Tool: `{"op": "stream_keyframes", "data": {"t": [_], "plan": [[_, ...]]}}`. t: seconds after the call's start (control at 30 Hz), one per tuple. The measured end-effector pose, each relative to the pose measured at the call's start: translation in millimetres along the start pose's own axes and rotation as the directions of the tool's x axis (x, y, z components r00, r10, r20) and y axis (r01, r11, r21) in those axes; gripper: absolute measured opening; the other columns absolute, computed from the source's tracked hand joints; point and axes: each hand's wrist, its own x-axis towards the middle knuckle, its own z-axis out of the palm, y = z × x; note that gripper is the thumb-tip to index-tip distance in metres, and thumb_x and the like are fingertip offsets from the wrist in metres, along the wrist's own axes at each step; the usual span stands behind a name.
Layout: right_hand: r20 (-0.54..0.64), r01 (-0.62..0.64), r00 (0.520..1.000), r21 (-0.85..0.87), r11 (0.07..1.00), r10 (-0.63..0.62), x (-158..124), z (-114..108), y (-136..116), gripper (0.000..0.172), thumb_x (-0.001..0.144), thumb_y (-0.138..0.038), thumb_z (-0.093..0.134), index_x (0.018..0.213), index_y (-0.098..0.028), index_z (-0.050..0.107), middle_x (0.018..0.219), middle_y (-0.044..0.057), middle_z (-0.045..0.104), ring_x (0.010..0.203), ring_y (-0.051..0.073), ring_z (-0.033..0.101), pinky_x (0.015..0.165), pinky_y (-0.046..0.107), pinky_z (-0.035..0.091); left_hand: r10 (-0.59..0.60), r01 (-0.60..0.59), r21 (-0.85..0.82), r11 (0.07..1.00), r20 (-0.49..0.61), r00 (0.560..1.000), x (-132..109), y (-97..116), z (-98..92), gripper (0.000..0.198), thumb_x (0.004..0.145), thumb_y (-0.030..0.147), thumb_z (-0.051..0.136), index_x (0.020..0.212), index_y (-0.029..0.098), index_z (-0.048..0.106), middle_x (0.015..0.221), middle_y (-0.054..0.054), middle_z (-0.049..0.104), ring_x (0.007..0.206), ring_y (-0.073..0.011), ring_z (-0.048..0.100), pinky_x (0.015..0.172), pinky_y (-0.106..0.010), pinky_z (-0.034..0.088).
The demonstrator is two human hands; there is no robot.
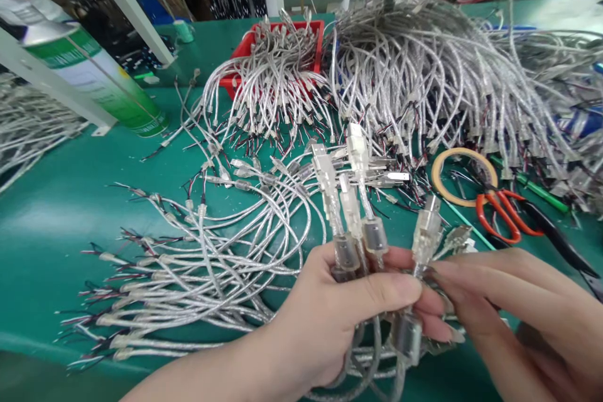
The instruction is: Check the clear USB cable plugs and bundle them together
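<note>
Clutching USB cables [375, 235] in our left hand [348, 301], thumb pressed over; right hand [522, 295] bunched by one plug [428, 229], can't tell if pinching. Probably light, bendy, so we'd grip stiff plugs.

The red bin [319, 45] is smooth plastic; before it, glossy plastic-sheathed cables [206, 245], shiny metal plugs [319, 152]; beneath, smooth desk [66, 213].

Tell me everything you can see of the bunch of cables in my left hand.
The bunch of cables has silvery-grey cords that look coated in clear plastic. At least four plugs with squared tips and see-through housings point upward; dark cylinders in clear casings sit lower on the cords. The left hand grips the bunch, thumb across its front, and the right hand is at its right side. Below, the cords curve.
</note>
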Motion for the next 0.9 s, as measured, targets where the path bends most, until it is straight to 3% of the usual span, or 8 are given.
{"op": "stream_keyframes", "data": {"t": [0.17,0.3,0.4,0.53,0.63,0.7,0.83,0.9], "plan": [[-0.033,-0.013,0.999,-0.029,1.000,0.013,1,5,-2,0.020,0.082,-0.047,0.073,0.097,-0.034,0.073,0.078,0.004,0.070,0.063,0.025,0.068,0.046,0.033,0.054,-0.015,0.016,-0.009,1.000,0.015,1.000,-2,0,-1.3,0.016,0.075,0.016,0.083,0.084,0.015,0.070,0.072,-0.003,0.077,0.064,-0.0125,0.075,0.061,-0.018,0.059],[0.051,0.027,0.998,-0.055,0.998,-0.024,-4,-4,7,0.016,0.086,-0.038,0.071,0.102,-0.035,0.072,0.081,0.003,0.072,0.065,0.024,0.069,0.047,0.032,0.055,-0.038,0.038,-0.026,0.999,-0.020,0.999,-2,1,0.7,0.020,0.069,0.015,0.087,0.081,0.014,0.071,0.069,-0.003,0.076,0.061,-0.0126,0.074,0.059,-0.019,0.060],[0.143,0.098,0.986,-0.050,0.994,-0.090,-7,-10,5,0.023,0.090,-0.026,0.067,0.111,-0.033,0.070,0.085,0.002,0.072,0.069,0.019,0.069,0.054,0.027,0.056,-0.043,0.042,-0.028,0.999,-0.044,0.998,-1,1,2.6,0.022,0.066,0.015,0.088,0.079,0.014,0.070,0.068,-0.004,0.076,0.059,-0.0123,0.073,0.059,-0.019,0.060],[0.126,-0.054,0.990,-0.077,0.996,0.063,-10,-13,1,0.019,0.094,-0.025,0.064,0.110,-0.034,0.069,0.085,0.000,0.070,0.075,0.017,0.067,0.062,0.028,0.054,-0.041,0.040,-0.012,0.999,-0.056,0.998,0,0,2.9,0.024,0.064,0.014,0.089,0.079,0.014,0.070,0.066,-0.003,0.074,0.058,-0.0112,0.071,0.058,-0.019,0.059],[0.132,0.112,0.986,-0.098,0.989,-0.099,-12,-14,10,0.018,0.094,-0.029,0.066,0.111,-0.034,0.070,0.082,-0.002,0.071,0.069,0.015,0.066,0.057,0.025,0.053,-0.049,0.050,0.009,0.999,-0.066,0.997,-1,1,2.7,0.027,0.061,0.016,0.090,0.079,0.015,0.070,0.063,-0.001,0.072,0.057,-0.0110,0.070,0.056,-0.018,0.057],[0.148,0.159,0.978,-0.070,0.985,-0.147,-13,-14,14,0.024,0.092,-0.026,0.067,0.115,-0.033,0.070,0.084,-0.002,0.072,0.070,0.014,0.067,0.059,0.024,0.055,-0.052,0.054,0.030,0.998,-0.071,0.996,-2,2,3.1,0.030,0.059,0.018,0.092,0.079,0.016,0.069,0.062,-0.001,0.071,0.057,-0.0112,0.069,0.056,-0.018,0.056],[0.158,-0.074,0.984,-0.092,0.993,0.088,-15,-15,8,0.029,0.092,-0.020,0.067,0.113,-0.040,0.068,0.091,-0.002,0.073,0.082,0.017,0.069,0.070,0.031,0.056,-0.055,0.064,0.083,0.994,-0.106,0.993,-3,3,3.7,0.035,0.056,0.022,0.095,0.079,0.017,0.068,0.060,0.000,0.070,0.056,-0.0109,0.067,0.055,-0.018,0.054],[0.165,-0.065,0.983,-0.110,0.992,0.082,-17,-17,8,0.031,0.091,-0.020,0.068,0.114,-0.040,0.069,0.092,-0.002,0.073,0.081,0.017,0.069,0.068,0.031,0.056,-0.047,0.059,0.108,0.992,-0.112,0.993,-3,4,3.2,0.035,0.056,0.022,0.094,0.079,0.017,0.068,0.060,0.001,0.069,0.056,-0.0111,0.066,0.055,-0.019,0.053]]}}
